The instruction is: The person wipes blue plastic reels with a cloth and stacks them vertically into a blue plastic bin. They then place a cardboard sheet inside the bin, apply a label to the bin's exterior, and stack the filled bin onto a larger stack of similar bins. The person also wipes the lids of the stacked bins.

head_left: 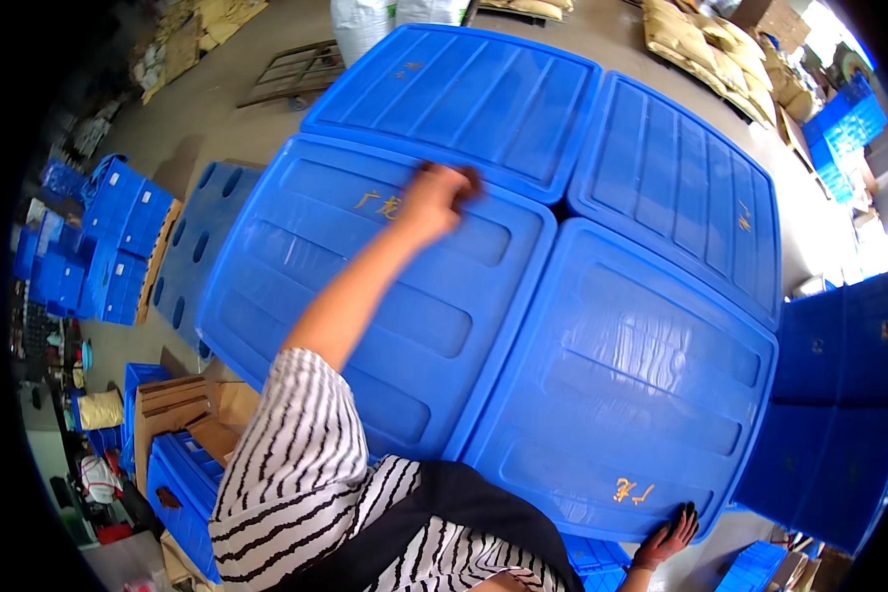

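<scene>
Four large blue plastic lids lie side by side, with raised ribs and yellow handwritten marks. Above the near-left lid (pixel 365 296), close to its far edge, is my left hand (pixel 436 202). It is smeared by motion, with something dark at its fingers; whether it holds anything is unclear. My right hand (pixel 664 543), its fingertips dark, rests on the front corner of the near-right lid (pixel 622 385), fingers spread over the rim. Beyond them lie the far-left lid (pixel 464 99) and the far-right lid (pixel 676 187).
Stacked blue crates (pixel 123 237) stand at the left beside a flat blue pallet (pixel 197 247). An open cardboard box (pixel 173 400) is near my left side. Tall blue bins (pixel 829 395) stand at the right. Farther off are a metal cart (pixel 291 74) and piled sacks (pixel 705 49).
</scene>
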{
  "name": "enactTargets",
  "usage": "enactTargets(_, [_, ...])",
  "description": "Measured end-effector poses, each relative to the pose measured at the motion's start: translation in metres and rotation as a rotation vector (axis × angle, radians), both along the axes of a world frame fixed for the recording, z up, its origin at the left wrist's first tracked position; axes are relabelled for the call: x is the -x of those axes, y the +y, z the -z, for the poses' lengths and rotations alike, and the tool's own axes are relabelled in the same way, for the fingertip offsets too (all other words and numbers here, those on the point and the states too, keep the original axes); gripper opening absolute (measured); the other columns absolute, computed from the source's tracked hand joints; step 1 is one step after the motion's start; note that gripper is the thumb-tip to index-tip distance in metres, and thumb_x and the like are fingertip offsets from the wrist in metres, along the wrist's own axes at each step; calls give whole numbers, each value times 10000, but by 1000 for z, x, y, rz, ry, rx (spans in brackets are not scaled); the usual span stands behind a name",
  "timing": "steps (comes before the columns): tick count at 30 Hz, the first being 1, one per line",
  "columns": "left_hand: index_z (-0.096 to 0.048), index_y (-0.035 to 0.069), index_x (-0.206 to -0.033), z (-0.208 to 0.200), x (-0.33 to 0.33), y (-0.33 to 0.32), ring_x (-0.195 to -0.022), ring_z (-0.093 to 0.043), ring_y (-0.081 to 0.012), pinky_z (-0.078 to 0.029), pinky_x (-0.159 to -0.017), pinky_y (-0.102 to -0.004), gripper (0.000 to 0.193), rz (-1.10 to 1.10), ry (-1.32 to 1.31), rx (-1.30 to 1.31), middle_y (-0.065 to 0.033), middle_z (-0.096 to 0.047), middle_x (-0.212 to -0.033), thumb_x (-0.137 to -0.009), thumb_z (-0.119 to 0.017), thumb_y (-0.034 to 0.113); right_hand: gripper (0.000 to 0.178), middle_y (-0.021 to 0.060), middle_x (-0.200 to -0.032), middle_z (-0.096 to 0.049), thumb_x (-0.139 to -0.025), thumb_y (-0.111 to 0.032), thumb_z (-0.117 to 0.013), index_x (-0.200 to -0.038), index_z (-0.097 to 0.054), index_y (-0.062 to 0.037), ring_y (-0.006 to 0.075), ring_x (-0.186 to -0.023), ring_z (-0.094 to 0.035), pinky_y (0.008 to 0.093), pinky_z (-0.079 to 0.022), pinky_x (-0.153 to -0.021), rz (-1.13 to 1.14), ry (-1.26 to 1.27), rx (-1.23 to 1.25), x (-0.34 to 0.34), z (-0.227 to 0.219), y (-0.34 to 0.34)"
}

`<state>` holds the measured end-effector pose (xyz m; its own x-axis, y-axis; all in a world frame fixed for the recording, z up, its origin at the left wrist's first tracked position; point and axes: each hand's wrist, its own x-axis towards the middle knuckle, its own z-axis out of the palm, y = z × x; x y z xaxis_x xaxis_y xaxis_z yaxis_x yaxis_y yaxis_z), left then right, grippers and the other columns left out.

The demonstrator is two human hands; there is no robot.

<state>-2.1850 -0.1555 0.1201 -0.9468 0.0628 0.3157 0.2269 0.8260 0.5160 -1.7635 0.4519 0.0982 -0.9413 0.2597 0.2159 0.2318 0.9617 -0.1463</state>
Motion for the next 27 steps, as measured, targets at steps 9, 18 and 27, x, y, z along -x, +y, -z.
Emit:
enactTargets(9, [-549,111,-1114,14,-5,-75,-1013,-632,-356,-520,-833,-424,488,-178,-126,14,-145,-629,-1127,-646,-678,64,644,207,-1416,-466,-937,-487,-333,-1333,-495,-5,454,-1314,-375,561,-227,-1124,27,-97,4,5,-14,-5])
enactTargets(18, [-450,45,-1245,5,78,-107,-992,-648,-282,-521,-827,-383,460,-360,112,-215,-188,-632,-1095,-808,-591,76,576,222,-1434,-436,-936,-395,-337,-1344,-457,-6,455,-1332,-358,574,-212,-1131,47,-141,-20,12,-16,-2])
enactTargets(27, [-509,106,-1151,36,254,224,-1154,-491,-385,-336,-1027,-575,332,492,10,232,-152,-568,-1138,-831,-598,124,570,231,-1462,-398,-959,-361,-314,-1401,-394,-10,487,-1355,-308,586,-188,-1132,46,-175,20,-1,-7,0])
